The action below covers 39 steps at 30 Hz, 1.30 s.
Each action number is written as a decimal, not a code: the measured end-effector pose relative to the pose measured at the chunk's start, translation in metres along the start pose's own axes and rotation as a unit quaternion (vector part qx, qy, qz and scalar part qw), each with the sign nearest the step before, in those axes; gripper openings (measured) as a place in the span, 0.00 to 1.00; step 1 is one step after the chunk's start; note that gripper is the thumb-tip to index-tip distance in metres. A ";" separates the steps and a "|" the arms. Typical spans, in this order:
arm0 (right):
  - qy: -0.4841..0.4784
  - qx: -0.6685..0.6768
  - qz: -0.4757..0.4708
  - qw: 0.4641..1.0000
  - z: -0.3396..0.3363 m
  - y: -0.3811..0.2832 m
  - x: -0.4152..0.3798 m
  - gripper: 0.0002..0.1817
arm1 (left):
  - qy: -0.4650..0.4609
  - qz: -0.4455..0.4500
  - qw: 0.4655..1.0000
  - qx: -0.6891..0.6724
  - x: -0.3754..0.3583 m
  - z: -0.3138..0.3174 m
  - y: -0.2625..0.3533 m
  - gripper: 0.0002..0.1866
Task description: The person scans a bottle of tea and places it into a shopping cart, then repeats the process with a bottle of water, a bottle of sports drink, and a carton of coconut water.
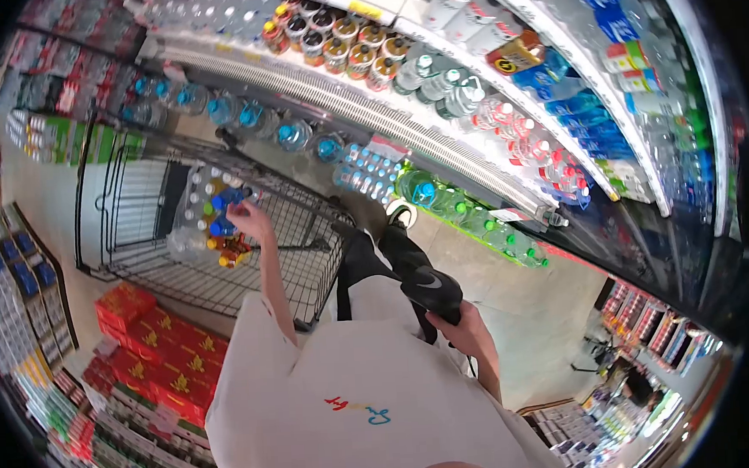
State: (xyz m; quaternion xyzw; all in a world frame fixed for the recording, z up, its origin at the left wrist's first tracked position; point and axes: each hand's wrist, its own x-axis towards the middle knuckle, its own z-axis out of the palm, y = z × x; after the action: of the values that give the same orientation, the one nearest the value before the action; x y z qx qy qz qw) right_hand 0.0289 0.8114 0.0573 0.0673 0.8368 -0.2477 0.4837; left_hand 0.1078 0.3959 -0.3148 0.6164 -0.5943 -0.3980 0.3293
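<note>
My left hand (253, 221) reaches over the wire shopping cart (293, 217), its fingers curled around a blue-labelled bottle (230, 197). Under and beside that hand, several bottles with white, yellow and blue caps stand grouped in the cart, some in clear wrap (187, 244). Close to my body, my right hand (466, 335) grips the lower edge of a black bag (433, 292) with a pale swoosh on it. Part of the right-hand fingers is hidden behind the bag.
A drinks shelf (332, 62) runs along the far side, with large water bottles (293, 135) and green bottles (466, 212) on the floor before it. Red boxes (165, 355) are stacked left of me. My shoe (402, 213) is beside the cart. A person (641, 385) is at the right.
</note>
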 end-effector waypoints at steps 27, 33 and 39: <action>0.047 0.311 0.033 0.949 -0.112 0.114 0.031 0.16 | -0.403 0.367 0.838 0.036 -0.122 0.434 0.419 0.41; 0.038 0.312 -0.023 0.949 -0.125 0.113 0.040 0.15 | -0.347 0.120 0.897 -0.245 -0.104 0.384 0.380 0.34; 0.037 0.276 -0.058 0.959 -0.130 0.097 0.042 0.14 | -0.437 -0.054 0.832 -0.338 -0.106 0.215 0.383 0.26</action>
State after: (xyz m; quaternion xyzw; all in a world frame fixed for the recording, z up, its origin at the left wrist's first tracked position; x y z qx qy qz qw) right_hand -0.0598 0.9531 0.0413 0.1589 0.7555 -0.4941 0.3998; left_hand -0.2599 0.4860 -0.0682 0.2594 -0.4708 -0.8189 0.2010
